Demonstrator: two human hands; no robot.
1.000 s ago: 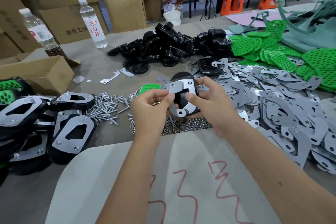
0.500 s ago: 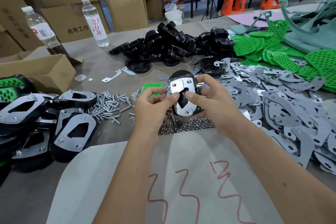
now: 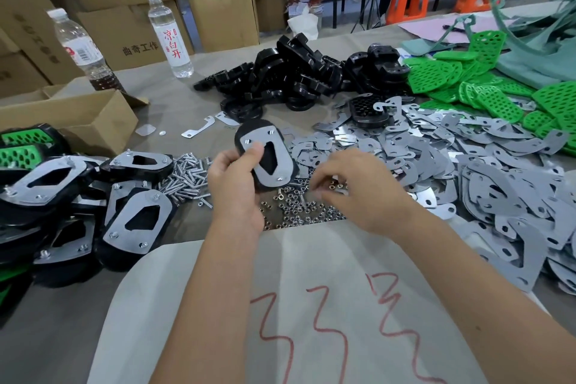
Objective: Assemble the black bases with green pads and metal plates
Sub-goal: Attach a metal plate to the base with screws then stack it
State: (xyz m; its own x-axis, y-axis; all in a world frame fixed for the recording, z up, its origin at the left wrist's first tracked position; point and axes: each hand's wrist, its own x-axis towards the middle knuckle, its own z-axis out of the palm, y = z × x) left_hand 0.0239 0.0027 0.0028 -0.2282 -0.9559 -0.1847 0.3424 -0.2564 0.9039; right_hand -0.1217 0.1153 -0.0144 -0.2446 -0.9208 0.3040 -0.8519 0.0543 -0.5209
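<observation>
My left hand [image 3: 237,187] grips a black base with a metal plate [image 3: 265,153] on it, thumb pressed on the plate, held above the table. My right hand [image 3: 352,187] hovers over the pile of small nuts [image 3: 299,209], fingers curled down among them; whether it pinches a nut is hidden. Loose black bases [image 3: 296,72] are heaped at the back. Green pads [image 3: 467,78] lie at the back right. Grey metal plates [image 3: 467,171] are spread across the right side.
Finished assemblies [image 3: 93,196] are stacked at the left beside a pile of screws [image 3: 187,178]. An open cardboard box [image 3: 78,115] and two water bottles [image 3: 168,34] stand at the back left. White sheet with red marks [image 3: 311,305] lies in front.
My right hand let go of the base and moved down right to the nuts. My left hand now holds the base alone, shifted left and tilted.
</observation>
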